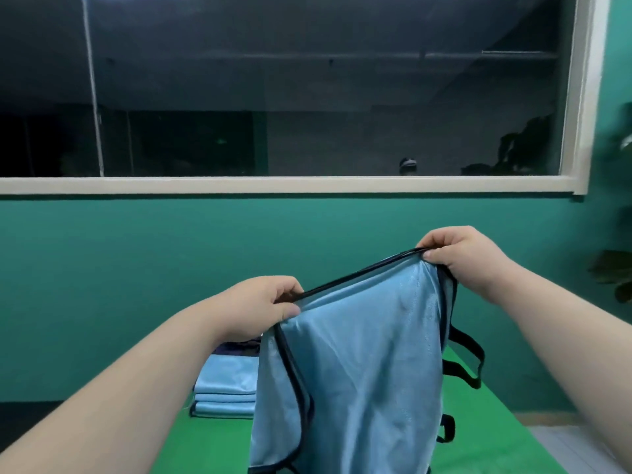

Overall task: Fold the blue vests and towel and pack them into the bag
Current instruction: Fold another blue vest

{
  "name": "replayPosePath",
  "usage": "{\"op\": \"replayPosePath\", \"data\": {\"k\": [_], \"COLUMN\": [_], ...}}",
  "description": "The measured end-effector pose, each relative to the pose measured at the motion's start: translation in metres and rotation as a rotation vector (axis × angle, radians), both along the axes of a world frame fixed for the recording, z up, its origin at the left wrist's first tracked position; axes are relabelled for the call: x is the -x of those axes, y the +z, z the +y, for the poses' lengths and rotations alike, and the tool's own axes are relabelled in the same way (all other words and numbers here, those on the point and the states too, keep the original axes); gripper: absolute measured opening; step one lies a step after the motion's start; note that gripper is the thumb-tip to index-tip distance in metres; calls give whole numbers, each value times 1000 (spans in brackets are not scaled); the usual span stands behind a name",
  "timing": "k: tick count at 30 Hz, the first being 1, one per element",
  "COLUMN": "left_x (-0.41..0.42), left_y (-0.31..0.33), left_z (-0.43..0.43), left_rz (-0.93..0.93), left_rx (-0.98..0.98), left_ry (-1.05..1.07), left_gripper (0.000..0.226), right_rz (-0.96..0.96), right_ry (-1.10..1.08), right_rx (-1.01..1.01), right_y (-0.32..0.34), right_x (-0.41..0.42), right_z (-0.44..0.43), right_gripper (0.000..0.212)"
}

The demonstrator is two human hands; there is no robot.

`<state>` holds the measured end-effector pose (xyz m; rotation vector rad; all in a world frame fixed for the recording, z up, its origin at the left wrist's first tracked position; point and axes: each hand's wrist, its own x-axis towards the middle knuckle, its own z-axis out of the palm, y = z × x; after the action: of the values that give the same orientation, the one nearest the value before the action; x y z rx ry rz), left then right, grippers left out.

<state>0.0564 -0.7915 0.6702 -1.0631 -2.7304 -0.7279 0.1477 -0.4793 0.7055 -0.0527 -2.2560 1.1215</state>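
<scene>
- Hanging above the green table (212, 446), one blue vest (359, 354) is held up unfolded by its black-trimmed top edge, and its hem runs out of view below.
- The left hand (263, 304) pinches the lower end of that edge; the right hand (458, 258) pinches the higher end. Both are clamped on the cloth.
- A folded stack (225, 388) of blue pieces lies on the table behind the vest, to the left, so part of the folding looks done.
- This vest is not yet folded, and nothing appears packed.
- Black straps (461, 372) show just right of the vest; whether they belong to the bag I cannot tell.
</scene>
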Motion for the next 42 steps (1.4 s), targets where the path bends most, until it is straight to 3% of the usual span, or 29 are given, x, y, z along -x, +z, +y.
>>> {"op": "replayPosePath", "data": {"k": [4,8,12,17,21,24,26,30,38,40,42], "left_x": [-11,-12,-14,-10,-9,-10,-14,-19,-6,-7,-10], "left_y": [12,19,24,25,28,34,38,45,33,31,31], "left_z": [-9,-15,-20,-28,-38,-52,-59,-59,-44,-42,-44], "left_rz": [-16,36,63,61,88,43,25,41,34,38,50], "left_rx": [122,214,159,-2,-40,41,116,192,-117,-167,-167], "left_ry": [8,93,175,262,238,122,82,150,281,276,273], "left_gripper": [22,18,11,28,24,19,24,34,33,31,30], "right_rz": [-13,69,72,50,-3,-76,-133,-196,-89,-65,-59], "right_ry": [11,-85,-174,-186,9,185,242,277,-12,-9,32], "right_rx": [62,101,7,-31,98,209,199,183,112,59,54], "right_y": [11,20,27,29,26,23,20,17,6,5,4], "right_x": [-9,-19,-30,-32,-35,-39,-42,-46,-31,-31,-34], "right_z": [-3,-4,-3,-1,8,26,35,37,13,9,9], "right_gripper": [22,22,15,21,17,17,8,16,18,7,11]}}
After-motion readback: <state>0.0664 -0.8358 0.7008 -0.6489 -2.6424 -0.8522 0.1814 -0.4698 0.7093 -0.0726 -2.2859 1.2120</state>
